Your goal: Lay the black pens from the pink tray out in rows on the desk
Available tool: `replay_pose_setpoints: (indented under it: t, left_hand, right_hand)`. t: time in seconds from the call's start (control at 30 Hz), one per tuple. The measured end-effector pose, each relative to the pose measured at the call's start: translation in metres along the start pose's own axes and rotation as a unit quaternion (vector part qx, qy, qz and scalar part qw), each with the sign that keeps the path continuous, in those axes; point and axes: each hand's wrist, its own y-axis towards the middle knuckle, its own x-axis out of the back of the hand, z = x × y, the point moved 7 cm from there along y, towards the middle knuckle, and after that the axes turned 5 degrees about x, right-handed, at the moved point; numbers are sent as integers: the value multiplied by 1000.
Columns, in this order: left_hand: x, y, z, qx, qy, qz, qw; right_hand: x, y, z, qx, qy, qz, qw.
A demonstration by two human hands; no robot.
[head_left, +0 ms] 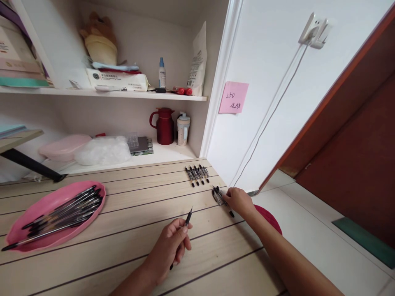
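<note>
My left hand (173, 246) is closed around a black pen (188, 216) above the table, its bare writing tip pointing up and away. My right hand (239, 200) reaches to the table's right edge. Its fingers are bent down and pinched at a dark pen (230, 210) beside a small group of pens (217, 196); the fingertips are partly hidden. Farther back, several short clear-barrelled pens (196, 175) with black ends lie side by side in a row. On the left, a pink oval tray (95, 187) holds a heap of long black and clear pens (66, 211).
The wooden table (132, 213) meets a white shelf unit at the back. A red jug (165, 126), a pale cup (183, 129) and a bag of white stuffing (103, 151) stand on the lower shelf. A red round seat (268, 219) is below my right forearm. A white cable (271, 107) hangs along the wall.
</note>
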Motion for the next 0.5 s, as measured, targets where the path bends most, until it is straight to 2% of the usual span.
replay_pose_setpoints:
  t: [0.5]
  left_hand:
    - [0,0,-1,2,-5,0,1000]
  right_hand:
    - [0,-2,-4,3,10,12,1000]
